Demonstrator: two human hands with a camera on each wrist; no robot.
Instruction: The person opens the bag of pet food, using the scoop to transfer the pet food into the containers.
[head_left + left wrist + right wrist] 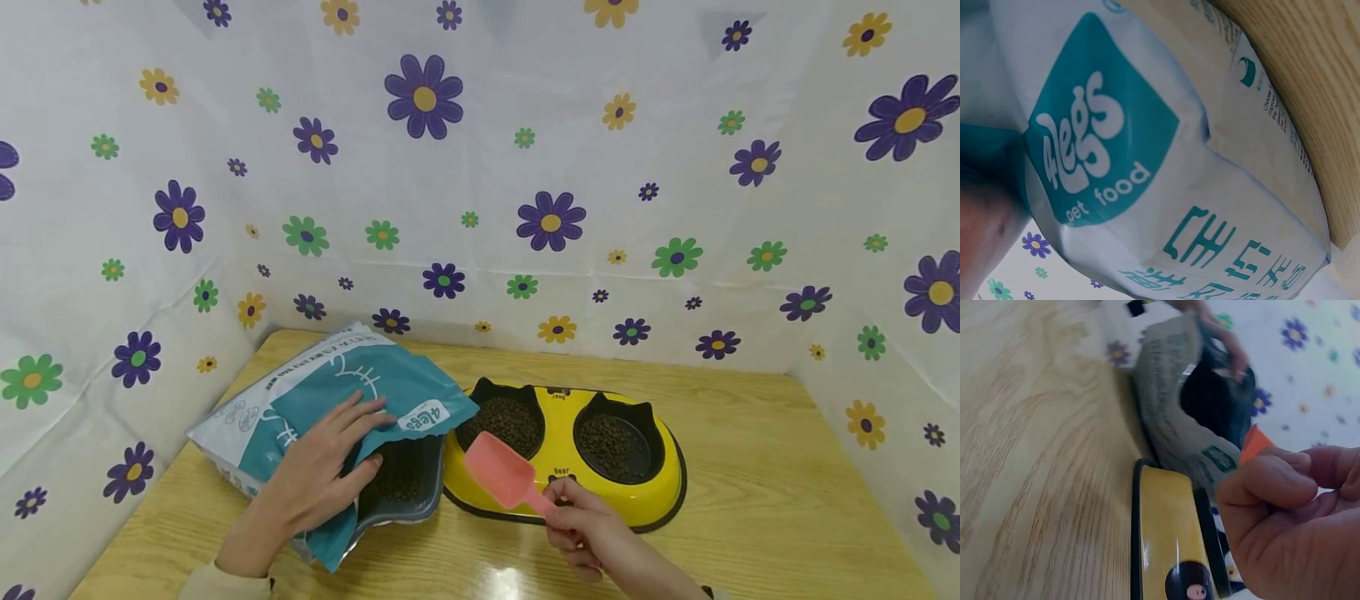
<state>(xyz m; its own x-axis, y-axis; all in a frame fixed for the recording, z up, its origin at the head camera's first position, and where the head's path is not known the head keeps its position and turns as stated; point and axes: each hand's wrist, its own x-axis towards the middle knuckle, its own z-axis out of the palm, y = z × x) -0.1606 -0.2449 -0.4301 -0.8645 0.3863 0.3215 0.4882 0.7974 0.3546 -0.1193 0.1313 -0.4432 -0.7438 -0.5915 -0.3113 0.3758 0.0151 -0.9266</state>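
Since the pink scoop (498, 469) near the yellow feeder (558, 435) looks light and stiff, the right hand (587, 531) pinches its handle (539, 502); left of the feeder, the left hand (324, 467) lays extended fingers on a soft-looking bag (408, 379).

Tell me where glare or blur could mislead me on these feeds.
Head view: mostly clear, though a bright glare patch sits on the table in front of the yellow feeder; left wrist view: large bag lettering readable, left hand soft and dim at the edge; right wrist view: flowered cloth and the bag's lettering blurred.
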